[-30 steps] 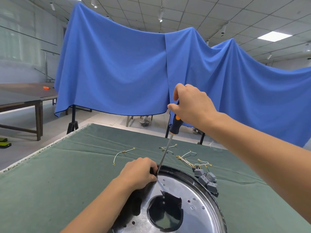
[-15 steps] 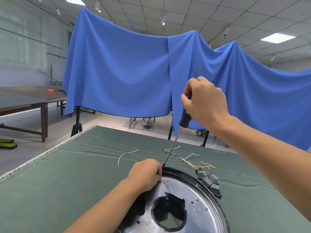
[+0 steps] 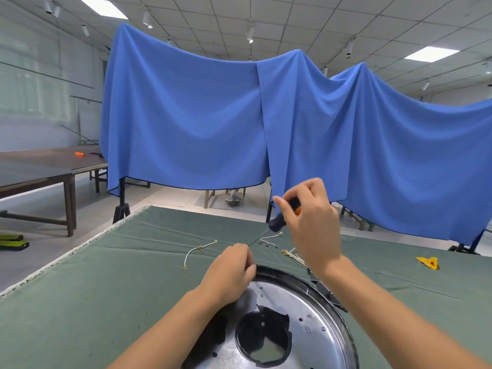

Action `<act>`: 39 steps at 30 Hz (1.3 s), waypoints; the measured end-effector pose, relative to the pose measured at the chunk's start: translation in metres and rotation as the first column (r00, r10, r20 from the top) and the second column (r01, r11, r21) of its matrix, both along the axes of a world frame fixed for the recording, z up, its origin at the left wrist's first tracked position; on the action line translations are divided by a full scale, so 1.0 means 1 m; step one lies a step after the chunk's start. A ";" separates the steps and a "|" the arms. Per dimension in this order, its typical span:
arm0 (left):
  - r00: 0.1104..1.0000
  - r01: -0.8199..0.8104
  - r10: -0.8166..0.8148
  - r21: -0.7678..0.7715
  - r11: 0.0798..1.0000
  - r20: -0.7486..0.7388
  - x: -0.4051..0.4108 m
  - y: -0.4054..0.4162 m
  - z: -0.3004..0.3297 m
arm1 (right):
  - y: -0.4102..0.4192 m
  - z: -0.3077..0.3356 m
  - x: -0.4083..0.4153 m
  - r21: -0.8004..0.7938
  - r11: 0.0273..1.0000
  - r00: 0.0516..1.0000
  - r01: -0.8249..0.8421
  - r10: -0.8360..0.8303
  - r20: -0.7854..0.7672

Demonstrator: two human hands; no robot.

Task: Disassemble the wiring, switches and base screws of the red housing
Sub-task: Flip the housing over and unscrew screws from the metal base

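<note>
1. Where the housing (image 3: 314, 315) lies base-up at the desk's (image 3: 106, 302) near edge, the screwdriver (image 3: 279, 221) tip that stood on its far rim a second ago has lifted clear; likely that base screw is out.
2. At that rim the left hand (image 3: 231, 272) rests, fingers curled; whether they pinch a screw I cannot tell.
3. Raised beyond, wrist bent, the right hand (image 3: 311, 222) grips the screwdriver handle.
4. Freed wires (image 3: 198, 249) lie mid-desk.
</note>
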State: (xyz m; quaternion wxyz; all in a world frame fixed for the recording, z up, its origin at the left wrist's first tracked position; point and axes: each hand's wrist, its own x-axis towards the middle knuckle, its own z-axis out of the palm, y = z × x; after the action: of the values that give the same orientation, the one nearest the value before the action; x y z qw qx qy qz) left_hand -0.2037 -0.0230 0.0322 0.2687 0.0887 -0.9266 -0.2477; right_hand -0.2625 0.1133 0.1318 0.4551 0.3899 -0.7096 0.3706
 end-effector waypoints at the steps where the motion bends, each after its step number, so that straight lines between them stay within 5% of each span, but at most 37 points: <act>1: 0.999 -0.007 0.008 0.048 0.999 -0.034 0.001 -0.002 0.001 | 0.001 -0.010 -0.001 -0.020 1.000 0.999 -0.016 0.017 0.036; 7: 0.967 -0.036 0.129 0.385 0.922 -0.219 0.002 -0.010 0.008 | 0.009 -0.063 0.000 0.012 0.998 0.942 -0.064 0.057 0.331; 12: 0.926 0.152 0.193 0.787 0.598 -0.325 0.008 -0.015 0.017 | 0.013 -0.083 0.004 0.340 0.930 0.810 -0.141 -0.089 0.579; 19: 0.902 0.283 0.218 0.892 0.354 -0.373 0.037 -0.034 0.023 | -0.006 -0.083 0.013 0.516 0.814 0.717 -0.265 -0.191 0.670; 25: 0.908 0.168 0.289 0.895 0.412 -0.303 0.059 -0.067 0.000 | -0.012 -0.095 0.019 0.525 0.818 0.784 -0.235 -0.160 0.601; 31: 0.940 -0.006 0.312 0.904 0.428 -0.141 0.054 -0.073 -0.038 | -0.011 -0.097 0.016 0.480 0.839 0.747 -0.257 -0.142 0.649; 39: 0.947 -0.080 0.303 0.836 0.543 -0.106 0.051 -0.070 -0.042 | -0.011 -0.098 0.016 0.454 0.851 0.713 -0.265 -0.145 0.686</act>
State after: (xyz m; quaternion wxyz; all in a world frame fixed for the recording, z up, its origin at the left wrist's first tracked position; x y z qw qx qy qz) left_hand -0.1523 -0.0935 -0.0100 0.3307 0.2744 -0.6490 -0.6279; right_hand -0.2469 0.1026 0.0338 0.0167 0.3526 -0.8869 0.2981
